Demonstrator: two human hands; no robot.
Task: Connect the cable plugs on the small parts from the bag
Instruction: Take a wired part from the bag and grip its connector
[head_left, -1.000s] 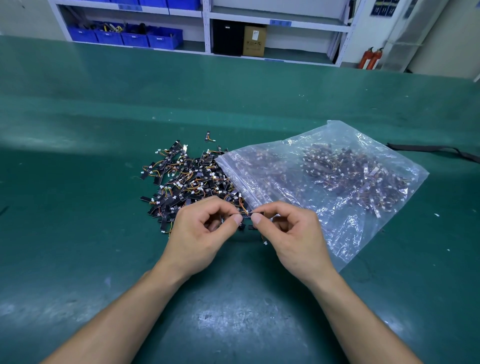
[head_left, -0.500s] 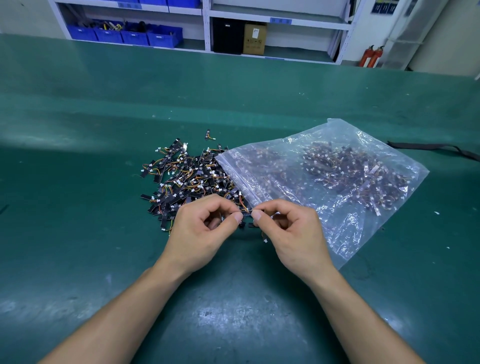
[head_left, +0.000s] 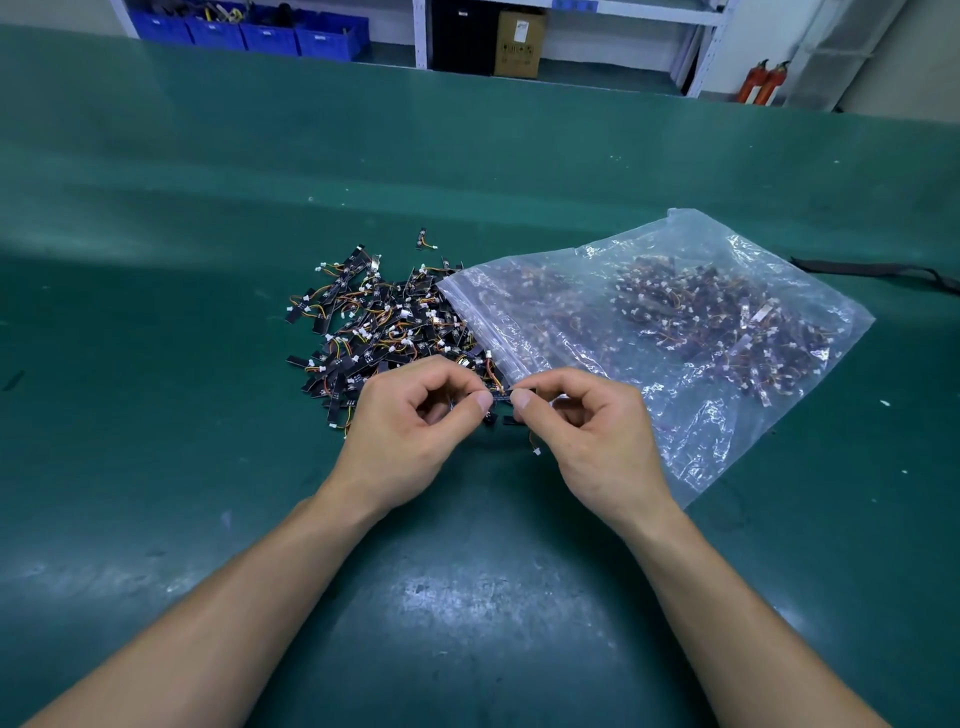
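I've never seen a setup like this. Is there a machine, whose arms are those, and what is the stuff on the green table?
No machine here: these are a person's two bare arms, seen by a camera worn on their head, looking forward and down. On the green table mat lies a pile of small black strip parts with orange and yellow wires and white plugs. Right of it lies a clear plastic zip bag holding more of them. The left hand and right hand meet in front of the pile, each pinching one end of a small black strip part. A white plug on a thin wire dangles below the right hand. Whether plugs are joined is too small to tell.
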